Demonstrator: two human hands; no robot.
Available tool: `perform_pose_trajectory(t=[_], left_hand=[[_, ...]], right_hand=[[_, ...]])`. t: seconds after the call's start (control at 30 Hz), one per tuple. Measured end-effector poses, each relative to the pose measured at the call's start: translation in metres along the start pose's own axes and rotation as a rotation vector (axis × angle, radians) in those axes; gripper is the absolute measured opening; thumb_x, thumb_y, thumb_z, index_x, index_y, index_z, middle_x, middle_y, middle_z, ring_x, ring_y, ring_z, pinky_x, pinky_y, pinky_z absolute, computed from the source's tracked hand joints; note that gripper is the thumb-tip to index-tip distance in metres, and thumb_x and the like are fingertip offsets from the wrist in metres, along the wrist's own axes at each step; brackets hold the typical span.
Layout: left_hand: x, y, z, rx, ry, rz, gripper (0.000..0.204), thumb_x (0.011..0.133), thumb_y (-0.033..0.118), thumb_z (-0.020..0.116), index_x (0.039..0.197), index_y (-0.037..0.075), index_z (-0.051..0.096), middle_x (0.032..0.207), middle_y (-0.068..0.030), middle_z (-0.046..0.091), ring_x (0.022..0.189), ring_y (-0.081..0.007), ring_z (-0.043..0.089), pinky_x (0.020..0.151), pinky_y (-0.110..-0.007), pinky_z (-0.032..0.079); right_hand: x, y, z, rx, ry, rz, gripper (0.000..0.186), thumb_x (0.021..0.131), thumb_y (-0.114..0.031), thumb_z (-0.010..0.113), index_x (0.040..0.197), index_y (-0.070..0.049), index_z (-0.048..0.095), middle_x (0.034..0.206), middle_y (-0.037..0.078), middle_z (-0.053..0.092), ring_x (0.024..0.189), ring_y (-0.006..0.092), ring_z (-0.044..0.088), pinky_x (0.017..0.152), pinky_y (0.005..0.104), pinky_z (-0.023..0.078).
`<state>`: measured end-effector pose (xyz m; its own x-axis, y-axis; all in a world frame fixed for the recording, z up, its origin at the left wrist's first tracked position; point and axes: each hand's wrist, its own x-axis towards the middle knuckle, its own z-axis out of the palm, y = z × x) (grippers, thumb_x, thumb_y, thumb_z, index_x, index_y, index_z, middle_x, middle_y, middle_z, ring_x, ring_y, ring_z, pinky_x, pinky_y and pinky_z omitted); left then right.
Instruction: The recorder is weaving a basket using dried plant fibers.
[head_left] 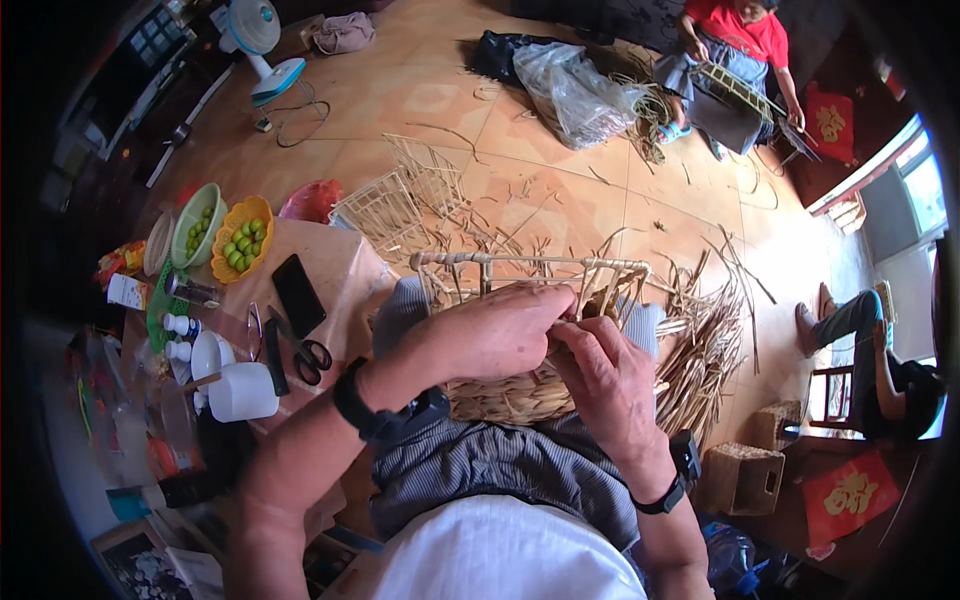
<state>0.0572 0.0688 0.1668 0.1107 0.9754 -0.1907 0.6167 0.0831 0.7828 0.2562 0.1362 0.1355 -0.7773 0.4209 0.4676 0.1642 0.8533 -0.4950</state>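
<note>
A half-woven straw basket (510, 400) with a wire frame rests on my lap, its wrapped top bar (530, 262) along the far side. My left hand (510, 330) reaches across it from the lower left, fingers curled closed at straw strands on the basket's right part. My right hand (600, 380) is pinched just beside the left fingertips, on the same weave; the exact strand is hidden by the fingers. Long dried straw strands (700, 350) lie in a pile right of the basket.
At left, a table (350, 250) holds fruit bowls (225, 230), scissors (310, 355), a phone (298, 295), cups and bottles. Wire frames (395, 205) and a fan (265, 55) stand ahead. Two people (730, 25) (890, 390) sit at right, near small baskets (740, 475).
</note>
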Motion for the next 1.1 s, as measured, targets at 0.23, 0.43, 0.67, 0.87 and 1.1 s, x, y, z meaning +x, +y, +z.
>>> perform_pose_trajectory(t=[0.23, 0.43, 0.67, 0.87, 1.1], left_hand=[[0.012, 0.011, -0.031, 0.108, -0.205, -0.002, 0.035, 0.091, -0.004, 0.055, 0.126, -0.006, 0.055, 0.116, -0.0292, 0.067, 0.11, -0.045, 0.067, 0.092, -0.048, 0.051], [-0.042, 0.039, -0.003, 0.607, 0.248, 0.28, 0.043, 0.091, -0.003, 0.055, 0.134, -0.008, 0.055, 0.125, -0.0283, 0.062, 0.121, -0.0385, 0.063, 0.106, -0.045, 0.05], [-0.026, 0.007, 0.009, 0.466, 0.263, 0.191, 0.04, 0.092, -0.001, 0.056, 0.132, -0.005, 0.055, 0.117, -0.0222, 0.063, 0.116, -0.0392, 0.063, 0.102, -0.047, 0.052], [-0.032, 0.005, 0.005, 0.416, 0.398, 0.34, 0.038, 0.091, -0.003, 0.058, 0.129, -0.002, 0.056, 0.111, -0.0226, 0.065, 0.111, -0.0416, 0.064, 0.097, -0.048, 0.053], [-0.022, 0.003, 0.005, 0.382, 0.313, 0.261, 0.039, 0.092, -0.003, 0.057, 0.131, -0.002, 0.055, 0.111, -0.0232, 0.064, 0.108, -0.0429, 0.063, 0.095, -0.049, 0.052]], right_hand=[[0.007, 0.013, 0.013, -0.002, 0.093, -0.038, 0.033, 0.08, -0.004, 0.083, 0.112, -0.008, 0.074, 0.096, 0.008, 0.067, 0.081, 0.0287, 0.07, 0.068, 0.0394, 0.057], [0.016, 0.014, -0.002, 0.193, -0.073, 0.129, 0.028, 0.081, -0.001, 0.082, 0.107, -0.007, 0.075, 0.09, 0.007, 0.064, 0.076, 0.0255, 0.069, 0.066, 0.0351, 0.056], [0.027, -0.022, -0.01, -0.128, -0.151, -0.085, 0.026, 0.085, -0.002, 0.071, 0.11, -0.001, 0.065, 0.098, 0.011, 0.062, 0.074, 0.0319, 0.067, 0.067, 0.0437, 0.058], [0.022, -0.026, -0.008, 0.083, -0.23, 0.074, 0.028, 0.087, -0.004, 0.069, 0.113, -0.002, 0.06, 0.095, 0.019, 0.063, 0.078, 0.0397, 0.069, 0.061, 0.0505, 0.054], [0.04, -0.021, -0.026, -0.064, -0.215, -0.35, 0.025, 0.087, -0.002, 0.064, 0.111, 0.003, 0.062, 0.084, 0.012, 0.058, 0.072, 0.034, 0.064, 0.069, 0.0474, 0.054]])
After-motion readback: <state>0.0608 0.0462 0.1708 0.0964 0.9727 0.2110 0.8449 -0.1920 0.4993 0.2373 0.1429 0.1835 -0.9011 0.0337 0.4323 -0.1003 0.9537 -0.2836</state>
